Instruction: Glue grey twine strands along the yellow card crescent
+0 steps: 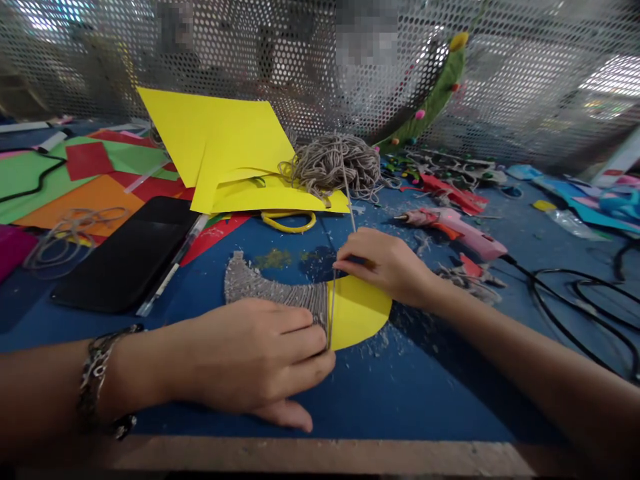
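Left hand (245, 357): palm down, fingers loosely extended, fingertips pressing on the wrapped part of the yellow cutout; it wears a chain bracelet (97, 373).
Right hand (387, 267): thumb and fingers closed in a pinch on the yarn strand (332, 300), just above the cutout.
Yellow cutout (363, 310): flat, curved paper shape on the blue counter (410, 400), under and between the hands; its right end is bare and smooth, the rest bound in close rows of fuzzy grey-brown yarn.
Yarn heap (340, 167): loose, tangled, matching in colour, behind the cutout and touching the folded yellow sheets (225, 143).
Scissors (290, 228): yellow loop handle showing, the remainder hidden by the sheets.
Phone (127, 257): black, smooth, rounded corners, no logo readable; a clear-barrelled pen (173, 270) lies along its right side.
Paper pile (75, 187): green, orange and red pieces, overlapping at left.
Glue gun (460, 233): pink body, black cord (545, 293), red scraps around it.
White object (620, 160): at the far right, with a small red mark too small to read.
Backdrop (300, 60): perforated metal mesh, a green strip (440, 90) with coloured pompoms leaning before it.
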Available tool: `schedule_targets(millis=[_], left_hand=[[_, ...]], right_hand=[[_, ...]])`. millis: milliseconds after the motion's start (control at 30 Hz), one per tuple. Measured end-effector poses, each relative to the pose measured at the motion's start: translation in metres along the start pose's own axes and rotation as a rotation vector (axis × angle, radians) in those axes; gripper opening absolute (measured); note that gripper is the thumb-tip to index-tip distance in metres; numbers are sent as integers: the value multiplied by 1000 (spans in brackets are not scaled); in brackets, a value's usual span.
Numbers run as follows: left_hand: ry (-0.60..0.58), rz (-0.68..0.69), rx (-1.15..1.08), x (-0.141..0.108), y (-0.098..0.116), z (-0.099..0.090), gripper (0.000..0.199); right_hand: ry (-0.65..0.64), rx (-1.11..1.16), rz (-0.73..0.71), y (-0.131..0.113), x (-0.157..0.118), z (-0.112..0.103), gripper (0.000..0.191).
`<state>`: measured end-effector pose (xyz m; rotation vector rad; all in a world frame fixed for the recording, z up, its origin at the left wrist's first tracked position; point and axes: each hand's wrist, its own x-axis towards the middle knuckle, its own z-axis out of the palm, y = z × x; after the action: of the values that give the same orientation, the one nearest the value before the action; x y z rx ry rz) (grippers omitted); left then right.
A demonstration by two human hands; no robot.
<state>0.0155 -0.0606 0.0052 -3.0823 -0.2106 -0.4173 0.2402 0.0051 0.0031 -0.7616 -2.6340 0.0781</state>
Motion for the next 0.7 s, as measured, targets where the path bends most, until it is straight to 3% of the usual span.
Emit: schedule_targets(millis=[267,700], left_hand=[[-53,10,33,-1,2,-4,41],[-20,25,35,0,3,-2,41]], right_hand=[[43,28,85,-1,0,9,17],[11,52,135,-4,1,10,19]])
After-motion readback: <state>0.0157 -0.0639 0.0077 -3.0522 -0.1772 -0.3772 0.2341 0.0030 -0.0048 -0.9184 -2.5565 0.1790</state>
